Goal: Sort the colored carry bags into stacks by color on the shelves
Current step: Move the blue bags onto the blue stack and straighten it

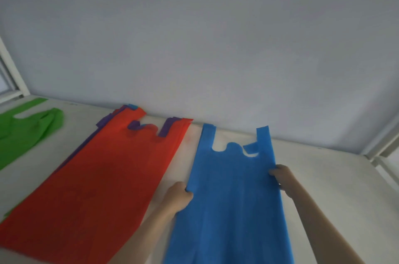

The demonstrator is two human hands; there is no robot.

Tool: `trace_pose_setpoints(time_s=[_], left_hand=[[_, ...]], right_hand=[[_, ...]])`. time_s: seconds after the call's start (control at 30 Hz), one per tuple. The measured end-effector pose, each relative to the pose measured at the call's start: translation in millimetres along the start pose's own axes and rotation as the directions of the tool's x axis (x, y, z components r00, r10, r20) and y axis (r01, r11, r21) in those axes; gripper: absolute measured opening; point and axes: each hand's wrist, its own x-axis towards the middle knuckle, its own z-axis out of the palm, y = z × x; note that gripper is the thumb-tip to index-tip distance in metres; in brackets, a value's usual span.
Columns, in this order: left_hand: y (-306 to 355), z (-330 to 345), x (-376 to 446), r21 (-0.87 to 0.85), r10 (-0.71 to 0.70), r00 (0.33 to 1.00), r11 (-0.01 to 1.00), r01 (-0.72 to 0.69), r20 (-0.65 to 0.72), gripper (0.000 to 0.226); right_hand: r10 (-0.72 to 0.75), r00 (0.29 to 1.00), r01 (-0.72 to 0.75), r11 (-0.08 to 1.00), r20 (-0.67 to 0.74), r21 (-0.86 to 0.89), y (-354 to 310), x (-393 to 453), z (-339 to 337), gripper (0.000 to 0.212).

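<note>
A blue carry bag (233, 194) lies flat on the pale shelf (323, 173), handles pointing toward the back wall. My left hand (178, 198) pinches its left edge and my right hand (282, 177) grips its right edge. To the left lies a mixed pile topped by a red bag (97, 181), with purple bags (166, 128) and a bit of blue peeking out beneath it. A green bag (26, 132) lies at the far left of the shelf.
A grey-white wall (216, 47) closes the shelf at the back. White frame posts stand at the left edge (10, 69) and at the right corner (380, 147). Bare shelf surface shows to the right of the blue bag.
</note>
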Motion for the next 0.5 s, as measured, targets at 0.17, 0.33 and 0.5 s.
trace_pose_setpoints(time_s=[0.17,0.33,0.5], left_hand=[[1.5,-4.3,-5.1,0.018,-0.036,0.999,0.999,0.036,0.029,0.038],[0.2,-2.2,-3.7,0.063,-0.021,1.0,0.998,0.02,0.011,0.041],[-5.5,-3.0,1.1,0.055,-0.008,1.0,0.998,0.008,0.003,0.041]], right_hand=[[0.006,1.0,-0.006,1.0,0.015,-0.021,2.2,6.4,0.0,0.012],[-0.014,0.999,0.011,0.994,-0.032,-0.106,1.2,10.5,1.0,0.008],[-0.044,0.997,0.033,0.985,-0.061,-0.172,1.8,5.2,0.1,0.022]])
